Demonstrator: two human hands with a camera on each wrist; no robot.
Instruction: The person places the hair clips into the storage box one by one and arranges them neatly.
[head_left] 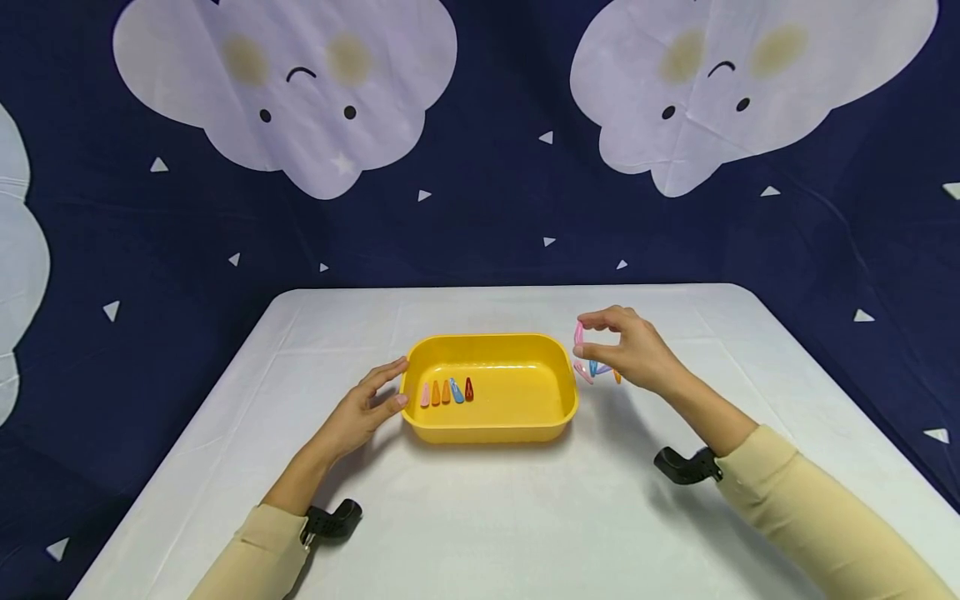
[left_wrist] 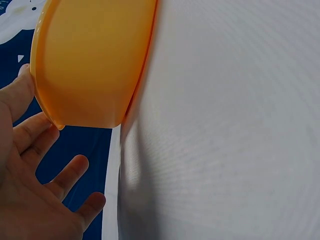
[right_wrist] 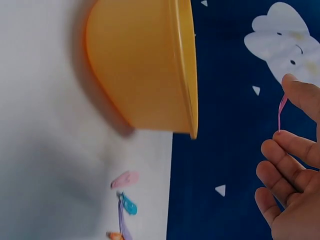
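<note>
A yellow tray (head_left: 487, 434) stands on the white-covered table. My left hand (head_left: 366, 411) touches its left rim with spread thumb and fingers; the left wrist view shows these fingers (left_wrist: 70, 175) extended. To the right of the tray, my right hand (head_left: 636, 350) pinches a pink snap hair clip (right_wrist: 282, 111) between thumb and index finger, above the table. Inside the tray, at its left, several clips lie in a row: a pink clip (head_left: 425, 395), two orange ones, a blue clip (head_left: 456, 391) and a dark red clip (head_left: 469, 389).
Beneath the right hand, more clips lie on the table beside the tray: a pink clip (right_wrist: 125, 179), a blue clip (right_wrist: 129, 204), a purple clip (right_wrist: 123, 220) and an orange clip (right_wrist: 115, 235). Behind the table hangs a navy cloth (head_left: 487, 233) with clouds.
</note>
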